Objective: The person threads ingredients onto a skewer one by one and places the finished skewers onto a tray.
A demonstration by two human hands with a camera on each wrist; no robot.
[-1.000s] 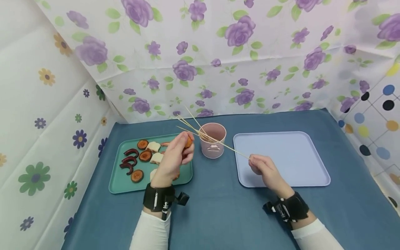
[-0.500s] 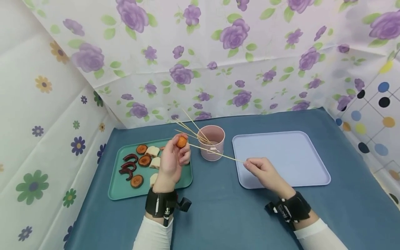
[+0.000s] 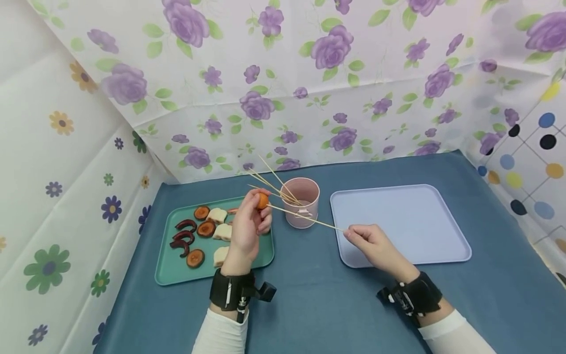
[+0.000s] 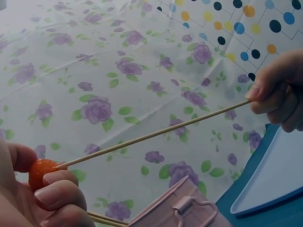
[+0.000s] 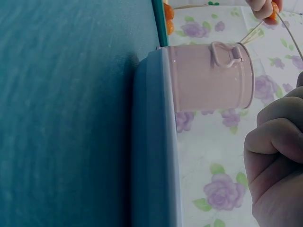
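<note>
My left hand point(image 3: 245, 227) pinches a small, bumpy orange ball point(image 4: 42, 174) between thumb and fingers, above the right side of the green tray point(image 3: 161, 268). My right hand point(image 3: 373, 246) grips the far end of a thin bamboo skewer point(image 4: 156, 134) over the left part of the pale blue tray point(image 3: 420, 221). The skewer slants up leftward between the hands, in front of the pink bucket point(image 3: 300, 216). Its other end meets the ball's side in the left wrist view. In the right wrist view, curled fingers point(image 5: 279, 142) of the right hand fill the lower right.
Several more skewers point(image 3: 269, 183) lean out of the bucket to the left. On the green tray lie dark curved sausage-like pieces point(image 3: 183, 236), brown round slices point(image 3: 195, 258) and white pieces point(image 3: 222, 232). Flowered cloth point(image 3: 247, 118) hangs behind the blue-covered table point(image 3: 309, 305).
My left hand has turned, bringing the orange ball into fuller view. The skewer and right hand have shifted slightly left and down; little has moved in the last half second.
</note>
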